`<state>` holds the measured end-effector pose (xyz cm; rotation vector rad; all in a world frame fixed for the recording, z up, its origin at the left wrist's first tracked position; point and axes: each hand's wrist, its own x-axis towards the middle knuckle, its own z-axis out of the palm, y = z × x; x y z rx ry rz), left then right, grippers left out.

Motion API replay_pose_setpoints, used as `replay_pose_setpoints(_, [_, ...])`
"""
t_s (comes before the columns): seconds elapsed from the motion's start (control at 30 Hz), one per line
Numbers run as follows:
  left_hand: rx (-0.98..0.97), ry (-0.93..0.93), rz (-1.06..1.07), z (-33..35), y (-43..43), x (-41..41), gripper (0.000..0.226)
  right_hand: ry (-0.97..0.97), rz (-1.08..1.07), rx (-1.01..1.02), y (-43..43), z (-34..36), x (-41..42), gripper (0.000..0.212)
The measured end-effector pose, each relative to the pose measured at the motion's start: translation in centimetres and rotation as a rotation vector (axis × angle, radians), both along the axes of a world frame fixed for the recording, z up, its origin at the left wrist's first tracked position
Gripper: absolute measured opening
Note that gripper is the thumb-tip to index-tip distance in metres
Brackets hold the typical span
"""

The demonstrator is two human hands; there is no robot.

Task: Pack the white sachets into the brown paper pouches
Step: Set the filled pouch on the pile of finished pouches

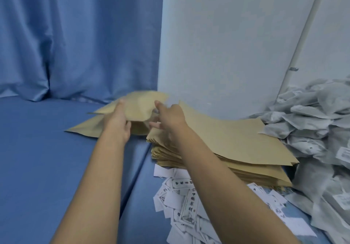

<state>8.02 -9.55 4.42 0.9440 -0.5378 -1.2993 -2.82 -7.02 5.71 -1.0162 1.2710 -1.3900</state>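
Observation:
My left hand [118, 119] grips a brown paper pouch [140, 105] by its near left edge and holds it lifted above the blue surface. My right hand [168, 117] reaches at the pouch's right side with fingers spread; the picture is blurred there and its grip is unclear. Under the lifted pouch lies another brown pouch [89, 128], flat on the cloth. A thick stack of brown pouches [236, 141] sits to the right. Beyond it at the far right is a heap of white sachets [310, 119].
Several small printed white paper labels [187, 206] lie scattered in front of the stack. A blue curtain [75, 35] hangs behind, a white wall panel [227, 45] stands at the back right. The blue cloth surface [47, 158] stretches to the left.

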Motion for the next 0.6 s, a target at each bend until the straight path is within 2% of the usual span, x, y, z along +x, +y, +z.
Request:
replay_pose_setpoints(0.07, [0.054,-0.077,0.023,-1.9,0.4,-0.9,0.029,-0.058,0.035,-0.036,0.7,-0.7,-1.1,0.013])
replay_pose_setpoints(0.13, [0.063,-0.097,0.020,-3.5,1.2,-2.4,0.016,-0.139,0.056,-0.087,2.0,-1.1,-2.2,0.015])
replay_pose_setpoints(0.3, [0.004,-0.113,0.141,-4.5,2.9,-4.9,0.030,-0.019,-0.116,-0.229,4.3,-1.4,-5.5,0.022])
replay_pose_setpoints(0.33, [-0.002,-0.146,0.184,-4.4,3.2,-5.1,0.028,0.071,-0.170,-0.238,4.5,-1.6,-6.4,0.022])
replay_pose_setpoints(0.4, [-0.090,-0.208,0.271,-3.9,4.3,-5.7,0.016,0.426,-0.252,-0.204,4.8,-2.2,-8.3,0.029])
replay_pose_setpoints(0.5, [-0.165,-0.205,0.267,-3.1,6.3,-7.4,0.021,0.974,-0.139,-0.029,6.1,-3.7,-10.6,0.049])
replay_pose_setpoints(0.6, [-0.133,-0.254,0.238,-3.6,8.1,-9.5,0.018,1.214,-0.023,0.053,7.7,-5.6,-11.9,0.050])
